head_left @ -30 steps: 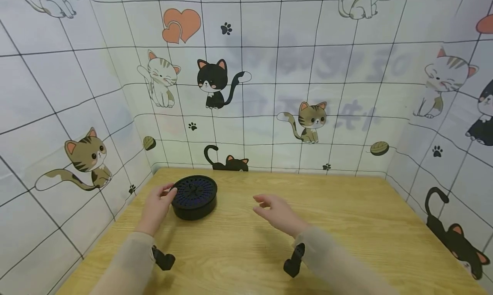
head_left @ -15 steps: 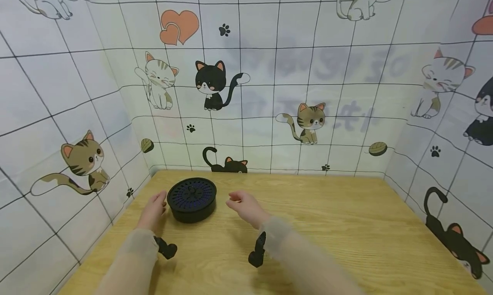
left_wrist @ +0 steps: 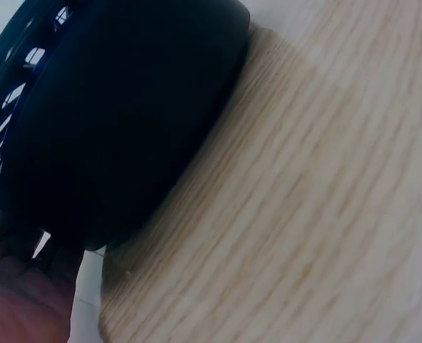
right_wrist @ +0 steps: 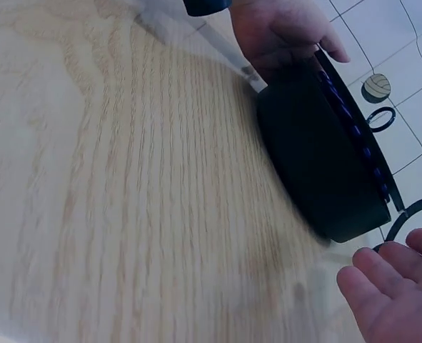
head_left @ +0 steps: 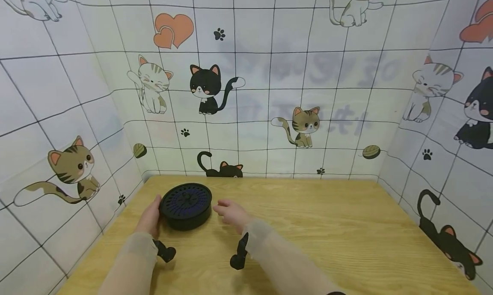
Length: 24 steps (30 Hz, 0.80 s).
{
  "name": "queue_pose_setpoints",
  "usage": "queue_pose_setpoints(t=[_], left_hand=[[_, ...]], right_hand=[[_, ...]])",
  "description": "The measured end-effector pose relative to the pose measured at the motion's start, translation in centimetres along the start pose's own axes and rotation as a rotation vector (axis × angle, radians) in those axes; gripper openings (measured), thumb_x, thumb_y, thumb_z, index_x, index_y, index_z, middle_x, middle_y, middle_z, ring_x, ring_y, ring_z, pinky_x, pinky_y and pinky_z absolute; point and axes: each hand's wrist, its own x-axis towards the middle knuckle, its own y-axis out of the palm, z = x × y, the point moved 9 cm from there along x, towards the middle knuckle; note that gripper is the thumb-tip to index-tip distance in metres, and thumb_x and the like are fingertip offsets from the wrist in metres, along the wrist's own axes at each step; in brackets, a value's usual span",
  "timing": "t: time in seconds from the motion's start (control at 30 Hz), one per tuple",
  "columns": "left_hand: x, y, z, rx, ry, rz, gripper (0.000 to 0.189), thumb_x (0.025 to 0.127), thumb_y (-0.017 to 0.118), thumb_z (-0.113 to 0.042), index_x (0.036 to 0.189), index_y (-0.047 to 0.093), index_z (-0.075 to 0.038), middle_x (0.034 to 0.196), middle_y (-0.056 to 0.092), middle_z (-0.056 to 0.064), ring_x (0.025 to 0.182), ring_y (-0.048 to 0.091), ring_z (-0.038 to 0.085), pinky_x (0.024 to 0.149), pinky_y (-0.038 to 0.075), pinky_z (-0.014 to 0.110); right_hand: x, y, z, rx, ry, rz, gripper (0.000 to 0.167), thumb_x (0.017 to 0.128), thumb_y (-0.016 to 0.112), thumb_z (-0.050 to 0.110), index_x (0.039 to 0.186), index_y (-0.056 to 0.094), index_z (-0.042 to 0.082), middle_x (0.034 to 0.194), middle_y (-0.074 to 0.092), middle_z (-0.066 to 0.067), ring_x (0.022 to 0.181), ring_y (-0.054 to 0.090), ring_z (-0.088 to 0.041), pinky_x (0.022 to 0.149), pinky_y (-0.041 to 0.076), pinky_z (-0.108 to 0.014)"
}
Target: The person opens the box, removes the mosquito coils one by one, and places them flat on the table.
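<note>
A round black mosquito coil holder (head_left: 186,207) stands on the wooden table, its lid full of slots with a small raised piece in the middle. My left hand (head_left: 149,218) rests along its left side. In the left wrist view, that hand's fingers (left_wrist: 25,257) reach behind the dark wall. Seen from the right wrist, the left hand (right_wrist: 285,32) lies against the holder's far side, thumb near the lid's edge. My right hand (head_left: 232,213) is just right of the holder, with a small gap between. Its fingers (right_wrist: 389,271) are loosely bent and hold nothing.
The wooden table (head_left: 308,226) runs out to the right of the hands. White tiled-pattern sheeting (head_left: 254,72) with printed cats and hearts encloses it at the back and both sides. A black camera mount sits on each wrist.
My right hand has moved left, from mid-table to near the holder's right side. The left hand lifted off the holder's rim, dropped lower and now lies along its left side.
</note>
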Motion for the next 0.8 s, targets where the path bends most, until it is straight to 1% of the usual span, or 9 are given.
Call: queue_pose_setpoints(t=[0.1,0.2,0.33,0.43,0.53,0.6,0.67,0.73,0.8], left_hand=[[-0.4,0.2,0.2,-0.003,-0.043,0.014,0.100,0.087,0.041,-0.073,0.154,0.000,-0.011,0.159,-0.010,-0.002,0.145,-0.010,0.020,0.118,0.000,0.039],[-0.2,0.4,0.2,-0.020,-0.044,0.024,0.100,0.086,0.042,-0.073,0.154,0.002,-0.011,0.159,-0.009,-0.003,0.145,-0.009,0.019,0.118,0.000,0.038],[0.1,0.4,0.3,-0.066,-0.035,0.027,0.098,0.087,0.044,-0.071,0.154,0.007,-0.010,0.160,-0.002,-0.003,0.145,-0.003,0.016,0.118,0.002,0.035],[0.1,0.3,0.4,-0.057,-0.039,0.024,0.096,0.088,0.042,-0.071,0.154,0.009,-0.010,0.160,0.001,-0.002,0.145,0.000,0.016,0.118,0.004,0.034],[-0.2,0.3,0.3,-0.033,-0.036,0.030,0.096,0.089,0.040,-0.070,0.154,0.008,-0.008,0.160,-0.001,-0.001,0.146,-0.001,0.018,0.118,0.004,0.035],[-0.5,0.3,0.2,-0.016,-0.035,0.011,0.093,0.090,0.040,-0.069,0.154,0.015,-0.006,0.160,0.007,0.004,0.146,0.007,0.019,0.118,0.008,0.035],[-0.7,0.3,0.2,-0.016,-0.024,-0.005,0.085,0.092,0.040,-0.065,0.150,0.026,-0.005,0.154,0.025,0.008,0.141,0.024,0.019,0.117,0.018,0.033],[-0.8,0.3,0.2,-0.022,-0.019,-0.016,0.077,0.094,0.042,-0.063,0.143,0.036,-0.004,0.137,0.043,0.004,0.126,0.041,0.016,0.111,0.030,0.030],[-1.0,0.7,0.3,-0.020,-0.013,-0.008,0.071,0.095,0.042,-0.060,0.139,0.040,-0.004,0.123,0.049,-0.002,0.112,0.048,0.012,0.102,0.039,0.026]], right_hand=[[0.3,1.0,-0.6,0.053,0.041,0.027,0.064,0.097,0.057,0.032,0.146,0.035,-0.003,0.143,0.043,-0.023,0.129,0.043,-0.040,0.104,0.039,-0.050],[0.6,2.1,-0.8,0.131,0.063,0.065,0.065,0.099,0.055,0.031,0.146,0.031,-0.006,0.145,0.039,-0.026,0.133,0.038,-0.042,0.107,0.036,-0.049],[0.8,3.4,-1.0,0.220,0.087,0.116,0.069,0.100,0.054,0.031,0.148,0.024,-0.008,0.150,0.030,-0.027,0.137,0.032,-0.042,0.111,0.032,-0.048],[0.8,3.8,-1.0,0.242,0.091,0.132,0.072,0.100,0.054,0.032,0.149,0.020,-0.008,0.152,0.026,-0.027,0.138,0.029,-0.041,0.112,0.031,-0.047],[0.7,3.8,-1.0,0.248,0.073,0.139,0.069,0.101,0.052,0.030,0.149,0.020,-0.008,0.152,0.026,-0.027,0.138,0.029,-0.041,0.112,0.029,-0.047],[0.6,3.7,-1.1,0.259,0.058,0.140,0.067,0.101,0.050,0.029,0.149,0.020,-0.009,0.151,0.026,-0.028,0.138,0.028,-0.042,0.113,0.028,-0.048],[0.5,3.4,-1.2,0.271,0.046,0.140,0.066,0.102,0.049,0.027,0.149,0.019,-0.009,0.151,0.025,-0.029,0.138,0.027,-0.043,0.113,0.027,-0.049],[0.3,3.0,-1.3,0.282,0.035,0.132,0.066,0.102,0.049,0.026,0.148,0.018,-0.010,0.151,0.024,-0.030,0.138,0.026,-0.044,0.113,0.026,-0.050],[0.1,2.4,-1.4,0.277,0.027,0.120,0.067,0.101,0.050,0.026,0.148,0.019,-0.010,0.150,0.025,-0.031,0.137,0.027,-0.045,0.113,0.026,-0.051]])
